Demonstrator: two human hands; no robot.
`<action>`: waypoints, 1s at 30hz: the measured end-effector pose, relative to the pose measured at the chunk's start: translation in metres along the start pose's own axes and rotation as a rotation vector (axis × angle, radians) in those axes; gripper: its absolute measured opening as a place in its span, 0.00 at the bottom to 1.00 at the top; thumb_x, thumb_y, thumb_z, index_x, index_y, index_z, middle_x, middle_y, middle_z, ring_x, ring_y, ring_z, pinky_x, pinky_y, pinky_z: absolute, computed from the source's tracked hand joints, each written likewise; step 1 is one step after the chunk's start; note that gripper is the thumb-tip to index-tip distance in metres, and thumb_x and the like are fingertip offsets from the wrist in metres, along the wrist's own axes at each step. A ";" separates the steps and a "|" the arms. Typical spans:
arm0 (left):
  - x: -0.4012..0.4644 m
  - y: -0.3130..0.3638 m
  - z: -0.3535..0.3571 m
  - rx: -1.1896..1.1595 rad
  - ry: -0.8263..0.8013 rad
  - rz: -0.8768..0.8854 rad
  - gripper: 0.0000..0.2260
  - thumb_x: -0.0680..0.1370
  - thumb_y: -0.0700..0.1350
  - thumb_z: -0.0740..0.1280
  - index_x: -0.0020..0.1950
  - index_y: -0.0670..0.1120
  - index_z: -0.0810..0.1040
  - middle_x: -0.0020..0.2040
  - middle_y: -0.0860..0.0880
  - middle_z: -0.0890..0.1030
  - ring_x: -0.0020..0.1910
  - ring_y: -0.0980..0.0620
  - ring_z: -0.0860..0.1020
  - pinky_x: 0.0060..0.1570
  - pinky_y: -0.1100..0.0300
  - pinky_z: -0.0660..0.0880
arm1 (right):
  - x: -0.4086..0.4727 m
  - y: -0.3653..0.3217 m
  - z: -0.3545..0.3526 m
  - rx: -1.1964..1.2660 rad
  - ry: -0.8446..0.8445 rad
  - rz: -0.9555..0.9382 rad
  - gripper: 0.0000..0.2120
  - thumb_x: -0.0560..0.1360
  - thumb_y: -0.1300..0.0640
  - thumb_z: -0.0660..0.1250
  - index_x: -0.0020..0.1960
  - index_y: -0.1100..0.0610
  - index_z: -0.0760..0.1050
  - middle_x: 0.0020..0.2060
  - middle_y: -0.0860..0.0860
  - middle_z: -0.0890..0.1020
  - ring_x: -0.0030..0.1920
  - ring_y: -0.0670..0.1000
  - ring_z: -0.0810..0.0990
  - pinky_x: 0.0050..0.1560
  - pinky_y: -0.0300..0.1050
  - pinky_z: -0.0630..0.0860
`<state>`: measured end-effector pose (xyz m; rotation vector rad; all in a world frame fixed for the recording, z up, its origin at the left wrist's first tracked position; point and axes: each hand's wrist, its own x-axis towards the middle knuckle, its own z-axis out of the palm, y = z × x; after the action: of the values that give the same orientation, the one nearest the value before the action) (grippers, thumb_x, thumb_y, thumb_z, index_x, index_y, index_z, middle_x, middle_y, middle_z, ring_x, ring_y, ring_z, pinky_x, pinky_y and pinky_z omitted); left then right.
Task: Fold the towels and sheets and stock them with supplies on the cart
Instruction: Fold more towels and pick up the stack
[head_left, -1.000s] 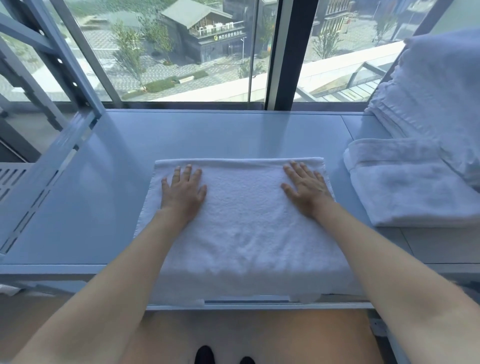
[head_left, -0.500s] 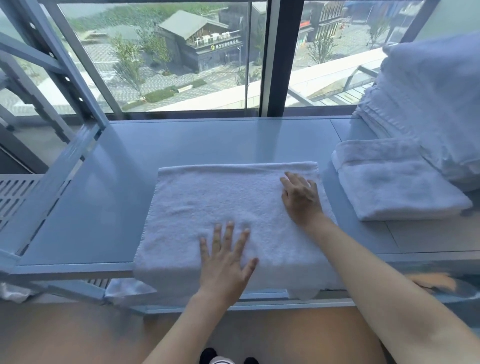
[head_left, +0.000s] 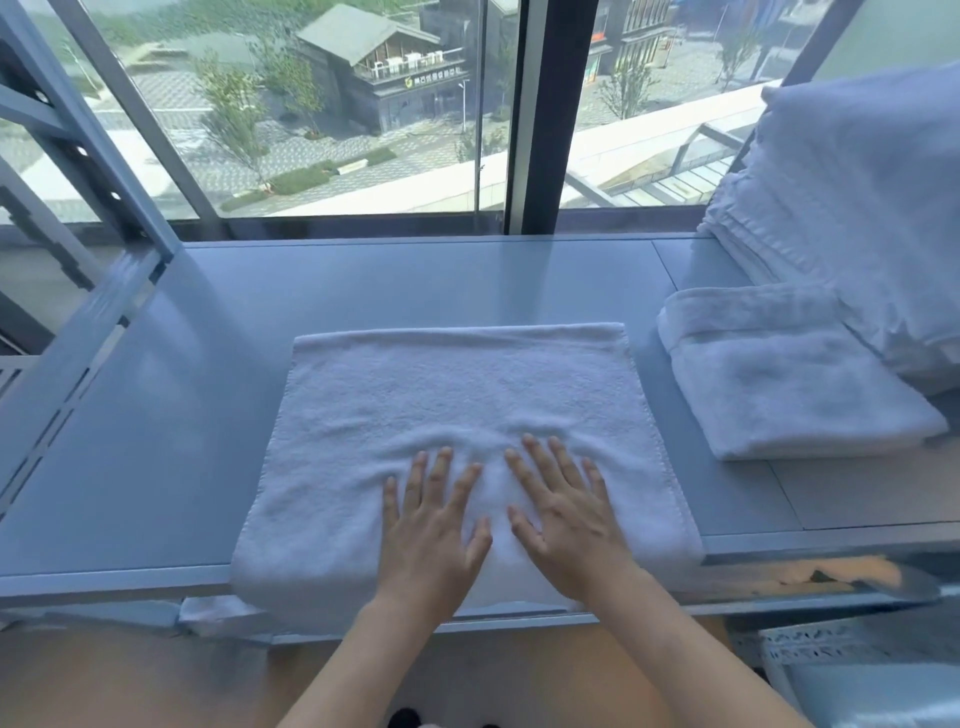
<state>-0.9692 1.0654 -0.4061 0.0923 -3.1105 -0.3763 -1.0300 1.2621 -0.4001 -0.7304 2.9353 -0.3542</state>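
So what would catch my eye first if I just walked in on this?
Two bare hands, left hand and right hand, pressed flat side by side on a white towel spread at the table's near edge. To the right sits a folded towel, with a tall linen stack behind it.

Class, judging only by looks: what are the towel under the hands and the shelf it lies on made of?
Towel: white terry cloth, likely cotton; nubby looped pile, stitched hem, soft ripples ahead of the fingers. Shelf: smooth pale grey, probably painted metal; semi-gloss sheen reflecting the window, thin flat edge.
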 end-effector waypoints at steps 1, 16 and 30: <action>0.011 -0.002 -0.002 -0.011 -0.009 0.002 0.29 0.80 0.64 0.48 0.81 0.62 0.54 0.84 0.54 0.48 0.83 0.51 0.39 0.80 0.41 0.39 | 0.009 0.003 -0.002 0.018 -0.001 0.002 0.32 0.81 0.36 0.47 0.84 0.40 0.45 0.83 0.39 0.41 0.82 0.45 0.35 0.81 0.56 0.37; 0.135 -0.021 -0.038 -0.010 -0.027 -0.019 0.26 0.83 0.56 0.59 0.81 0.55 0.61 0.83 0.48 0.56 0.82 0.44 0.52 0.77 0.34 0.52 | 0.155 0.026 -0.030 -0.001 0.033 0.027 0.29 0.83 0.45 0.56 0.83 0.47 0.58 0.83 0.49 0.56 0.82 0.52 0.52 0.80 0.59 0.48; -0.035 -0.054 -0.015 -0.128 0.088 0.139 0.24 0.81 0.62 0.57 0.77 0.59 0.69 0.81 0.54 0.64 0.82 0.50 0.58 0.78 0.38 0.55 | -0.010 -0.006 -0.007 0.160 -0.003 -0.269 0.32 0.80 0.34 0.59 0.81 0.45 0.62 0.82 0.39 0.54 0.81 0.39 0.45 0.82 0.51 0.44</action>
<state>-0.9313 1.0116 -0.4046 -0.1039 -2.9748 -0.5495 -1.0200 1.2632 -0.3918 -1.1005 2.7655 -0.6011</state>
